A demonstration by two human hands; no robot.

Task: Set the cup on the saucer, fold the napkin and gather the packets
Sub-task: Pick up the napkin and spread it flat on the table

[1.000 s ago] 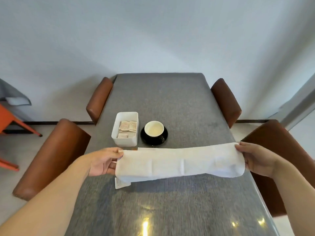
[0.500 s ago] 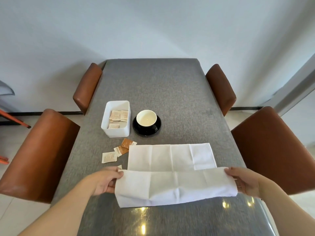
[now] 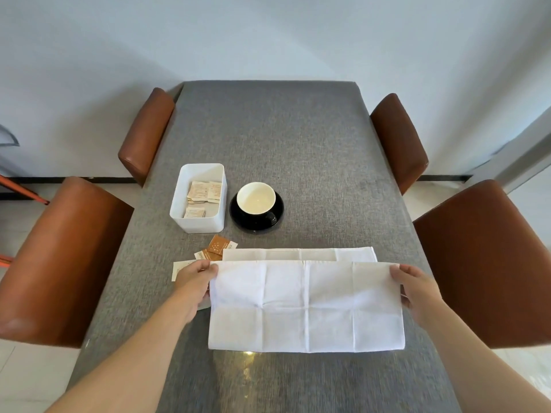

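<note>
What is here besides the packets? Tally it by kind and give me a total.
chairs: 4
table: 1
white box: 1
cup: 1
saucer: 1
napkin: 1
Total: 9

From my remote seat I see the white napkin lying creased on the grey surface, its near half folded over the far half, whose strip shows along the far edge. The cup, cream inside and dark outside, stands upright on the black saucer beyond it. Brown and white packets lie loose by the napkin's far left corner, one partly hidden; more white packets lie in the white bin just left of the saucer.
</note>
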